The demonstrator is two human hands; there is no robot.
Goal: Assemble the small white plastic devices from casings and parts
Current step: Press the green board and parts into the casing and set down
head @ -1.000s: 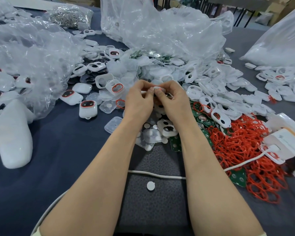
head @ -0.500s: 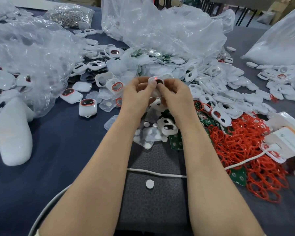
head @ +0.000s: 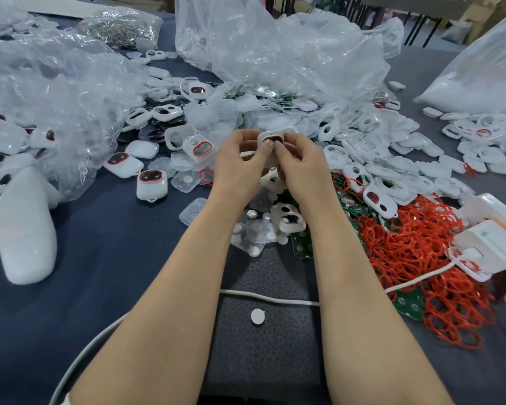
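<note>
Casing (head: 270, 139) pinched between fingertips of both hands, left (head: 240, 162) and right (head: 301, 165).

One white device (head: 270, 139) is held between two hands, the left hand (head: 240, 163) and the right hand (head: 303, 166); two closed devices (head: 152, 185) are counted on the cloth (head: 100, 252) just left of them; one loose disc (head: 257, 316) and one cable (head: 275, 299) are seen nearer than the hands; the red rings (head: 406, 247) to their right cannot be counted.

We look across a counter (head: 85, 273) draped in dark blue cloth. Beyond its far edge, thin dark furniture legs (head: 420, 30) stand beside a tan cardboard box (head: 479, 8) in soft, even light.
</note>
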